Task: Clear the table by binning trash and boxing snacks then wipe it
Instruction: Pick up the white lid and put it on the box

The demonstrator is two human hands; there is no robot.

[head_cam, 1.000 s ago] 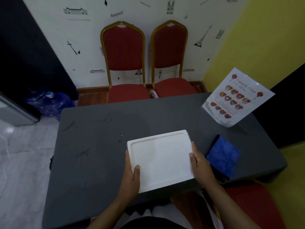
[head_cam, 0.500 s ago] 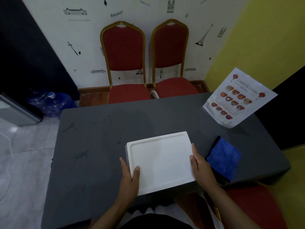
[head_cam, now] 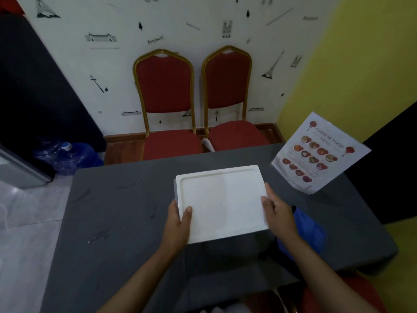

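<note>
A: Hands?
B: Left hand (head_cam: 178, 222) and right hand (head_cam: 278, 213) each closed on a near corner of the white box (head_cam: 222, 203), thumbs on its lid.
A: Lie?
B: Between the hands, long axis running left-right, slightly skewed. Blue cloth (head_cam: 309, 233) beside right hand; menu sheet (head_cam: 320, 154) beyond it.

Box (head_cam: 222, 203) mid-table (head_cam: 117, 222), cloth (head_cam: 312, 233) to its right, menu (head_cam: 320, 154) behind cloth, chairs (head_cam: 167, 105) beyond table
</note>
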